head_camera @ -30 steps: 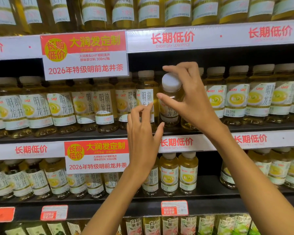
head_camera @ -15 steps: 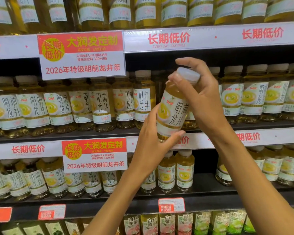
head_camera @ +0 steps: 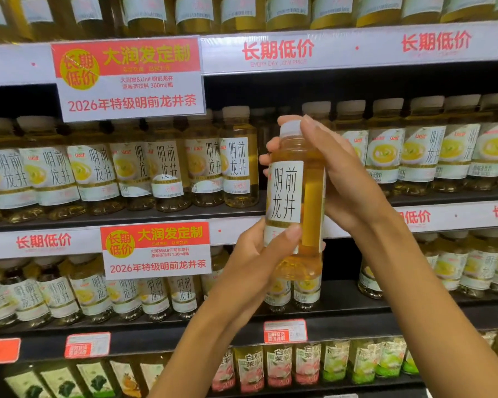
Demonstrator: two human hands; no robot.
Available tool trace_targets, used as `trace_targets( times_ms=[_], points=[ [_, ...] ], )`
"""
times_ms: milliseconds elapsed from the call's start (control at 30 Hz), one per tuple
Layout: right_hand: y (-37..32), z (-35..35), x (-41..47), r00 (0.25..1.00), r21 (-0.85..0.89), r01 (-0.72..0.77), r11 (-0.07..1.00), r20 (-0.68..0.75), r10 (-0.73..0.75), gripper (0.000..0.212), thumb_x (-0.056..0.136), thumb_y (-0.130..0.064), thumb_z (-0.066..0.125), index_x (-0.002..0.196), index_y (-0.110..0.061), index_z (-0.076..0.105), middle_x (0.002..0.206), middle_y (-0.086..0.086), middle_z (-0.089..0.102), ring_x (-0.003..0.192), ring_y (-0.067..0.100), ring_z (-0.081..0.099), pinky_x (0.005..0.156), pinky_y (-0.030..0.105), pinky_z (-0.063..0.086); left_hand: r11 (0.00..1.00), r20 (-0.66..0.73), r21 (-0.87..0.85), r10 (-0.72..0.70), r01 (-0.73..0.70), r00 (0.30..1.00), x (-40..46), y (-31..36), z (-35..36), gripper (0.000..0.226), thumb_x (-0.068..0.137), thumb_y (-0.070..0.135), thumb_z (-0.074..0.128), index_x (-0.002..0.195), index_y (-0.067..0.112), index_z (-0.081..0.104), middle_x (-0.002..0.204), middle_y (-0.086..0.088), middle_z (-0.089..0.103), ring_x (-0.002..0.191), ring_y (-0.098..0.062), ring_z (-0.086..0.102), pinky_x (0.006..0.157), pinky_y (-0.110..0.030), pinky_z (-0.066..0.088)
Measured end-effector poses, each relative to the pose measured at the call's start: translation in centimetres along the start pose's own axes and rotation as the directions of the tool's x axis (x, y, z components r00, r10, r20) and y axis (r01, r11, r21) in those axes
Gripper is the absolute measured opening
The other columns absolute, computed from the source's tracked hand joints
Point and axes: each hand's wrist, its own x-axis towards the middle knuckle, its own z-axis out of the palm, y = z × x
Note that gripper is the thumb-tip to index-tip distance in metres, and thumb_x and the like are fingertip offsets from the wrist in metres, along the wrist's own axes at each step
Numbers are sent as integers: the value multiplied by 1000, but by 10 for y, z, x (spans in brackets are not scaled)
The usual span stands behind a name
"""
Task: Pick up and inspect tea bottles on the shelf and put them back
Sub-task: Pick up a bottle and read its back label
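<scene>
Bottle point(head_camera: 295, 202) upright, both hands' grip, off shelf point(head_camera: 184, 215).

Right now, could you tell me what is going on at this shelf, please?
A person is holding one tea bottle upright in front of the shelves, off the shelf, with both hands. The right hand grips its cap and upper part; the left hand holds its lower part, thumb across the label. A gap shows in the middle shelf's row of bottles, just behind it.
</scene>
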Motion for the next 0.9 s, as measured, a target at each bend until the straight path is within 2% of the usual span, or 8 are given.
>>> trace_targets(
  times_ms=[100,267,367,467,600,700,800,900],
  points=[
    [4,4,-5,999,74,36,997,15,-37,27,97,-28,43,119,-16,55,94,4,69,94,22,68,84,36,55,984,95,-169,-39,54,995,-4,0,-5,53,75,56,70,121,31,65,124,-12,65,115,-28,62,99,-43,49],
    [7,12,-13,994,186,13,983,104,-33,32,96,-30,40,121,-16,53,93,3,69,89,19,67,82,34,54,959,201,-250,-85,135,976,-17,-13,-7,57,78,55,68,124,22,63,116,-16,67,101,-27,67,91,-39,53],
    [6,14,-15,996,150,-5,989,89,-9,36,94,-33,38,121,-14,54,95,2,71,94,19,68,83,34,54,982,80,-171,-72,84,994,-26,-17,-5,58,73,58,72,120,25,66,113,-11,70,101,-23,68,87,-34,54],
    [5,14,-18,999,-39,3,999,39,-2,35,93,-34,43,120,-15,57,103,5,71,101,21,67,87,34,54,1000,-111,15,-18,19,994,-32,-17,3,60,67,53,76,120,29,59,115,5,70,107,-10,66,82,-20,54],
    [12,19,-25,998,-201,-13,980,53,24,34,92,-30,53,123,-19,55,113,8,69,108,23,65,89,38,54,988,-274,151,70,-29,959,-31,-19,11,59,56,52,78,108,39,55,100,22,71,93,7,66,67,-6,49],
    [19,25,-29,999,-204,-17,979,37,25,28,94,-27,54,121,-21,57,109,12,69,102,25,68,85,36,57,980,-285,198,63,-5,956,-31,-23,15,67,54,51,75,116,40,51,106,18,70,97,6,65,72,-8,51],
    [22,24,-34,1000,-128,-26,991,-5,25,28,93,-30,55,119,-21,59,109,13,69,101,26,67,83,36,57,981,-246,193,27,22,969,-35,-23,12,63,57,59,73,114,43,52,103,26,68,96,10,63,71,-6,49],
    [25,19,-39,997,0,-61,998,-41,61,34,88,-31,56,119,-19,60,108,8,71,103,23,67,83,32,57,990,-179,96,-84,103,980,-43,-24,4,60,65,68,64,117,39,56,110,19,70,105,0,64,86,-20,52]
  ],
)
